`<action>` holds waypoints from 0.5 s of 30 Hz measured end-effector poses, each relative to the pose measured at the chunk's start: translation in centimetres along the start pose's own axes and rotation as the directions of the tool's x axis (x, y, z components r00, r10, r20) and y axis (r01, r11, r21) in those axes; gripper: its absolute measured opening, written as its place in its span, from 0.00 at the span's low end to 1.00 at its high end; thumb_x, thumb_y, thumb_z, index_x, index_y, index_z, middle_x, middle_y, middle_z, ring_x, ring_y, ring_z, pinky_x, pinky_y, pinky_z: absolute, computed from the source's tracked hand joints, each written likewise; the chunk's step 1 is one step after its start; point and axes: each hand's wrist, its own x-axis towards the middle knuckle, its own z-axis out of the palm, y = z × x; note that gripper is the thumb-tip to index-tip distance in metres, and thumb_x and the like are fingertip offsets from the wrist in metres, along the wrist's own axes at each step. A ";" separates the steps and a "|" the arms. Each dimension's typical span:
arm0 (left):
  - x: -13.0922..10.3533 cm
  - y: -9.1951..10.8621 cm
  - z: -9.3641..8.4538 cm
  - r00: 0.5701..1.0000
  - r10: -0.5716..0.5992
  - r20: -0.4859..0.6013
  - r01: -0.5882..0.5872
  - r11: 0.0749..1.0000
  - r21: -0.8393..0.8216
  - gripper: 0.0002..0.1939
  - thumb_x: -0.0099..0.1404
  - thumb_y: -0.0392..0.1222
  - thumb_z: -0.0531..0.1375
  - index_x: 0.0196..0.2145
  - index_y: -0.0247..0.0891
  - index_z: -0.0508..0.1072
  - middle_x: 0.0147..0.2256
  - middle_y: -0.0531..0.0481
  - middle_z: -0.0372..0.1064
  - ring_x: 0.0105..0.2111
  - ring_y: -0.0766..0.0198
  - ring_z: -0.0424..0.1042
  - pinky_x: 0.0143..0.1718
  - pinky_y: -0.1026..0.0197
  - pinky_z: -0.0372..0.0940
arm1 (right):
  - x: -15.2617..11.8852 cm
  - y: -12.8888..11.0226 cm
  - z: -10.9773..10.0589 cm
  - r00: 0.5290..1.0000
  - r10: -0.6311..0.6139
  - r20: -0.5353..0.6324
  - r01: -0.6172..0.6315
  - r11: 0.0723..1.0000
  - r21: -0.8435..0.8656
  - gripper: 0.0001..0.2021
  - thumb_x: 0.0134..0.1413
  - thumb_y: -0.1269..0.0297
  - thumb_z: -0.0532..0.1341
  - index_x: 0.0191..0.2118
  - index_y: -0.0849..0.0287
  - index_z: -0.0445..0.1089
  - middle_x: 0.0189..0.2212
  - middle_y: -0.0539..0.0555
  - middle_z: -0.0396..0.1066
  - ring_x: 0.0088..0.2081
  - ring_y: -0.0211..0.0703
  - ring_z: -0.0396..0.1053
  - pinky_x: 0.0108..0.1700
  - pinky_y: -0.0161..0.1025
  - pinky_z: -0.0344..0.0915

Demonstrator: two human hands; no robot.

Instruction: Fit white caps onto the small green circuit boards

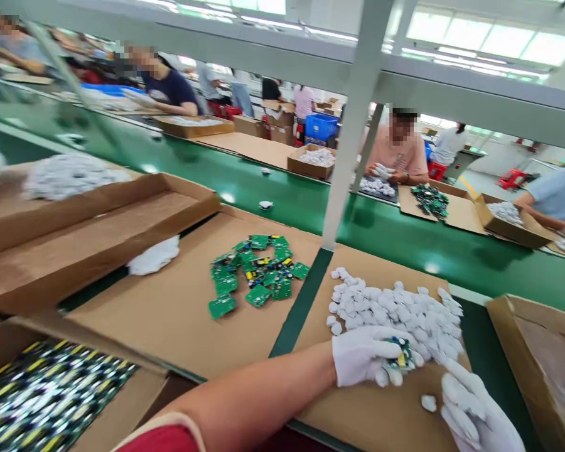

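In white gloves, both my hands are over the cardboard sheet at the right. My left hand (365, 356) is closed around a small green circuit board (402, 359) with a yellow component on its upper face. Just beyond it spreads a heap of small white rounded pieces (381, 307). My right hand (475, 405) is at the heap's near right edge, its index finger stretched toward the pieces and the other fingers partly bent. I see nothing held in it. A single white piece (428, 403) lies between the hands.
Green circuit boards (223, 282) lie piled on the left cardboard. A box of boards (42, 395) stands at lower left, a long cardboard tray (188, 188) behind it. A metal post (343, 150) rises ahead, beside a green conveyor belt (292, 194). Co-workers sit across it.
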 end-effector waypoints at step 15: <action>-0.3 -0.2 1.3 0.986 0.072 -0.147 -0.013 0.930 0.368 0.24 0.50 0.39 0.65 0.46 0.36 0.66 0.39 0.45 0.70 0.26 0.70 0.69 0.20 0.71 0.57 | -1.5 0.4 4.6 0.972 -0.234 0.029 0.235 0.966 -0.110 0.17 0.59 0.51 0.52 0.35 0.60 0.66 0.14 0.45 0.62 0.10 0.29 0.53 0.14 0.29 0.49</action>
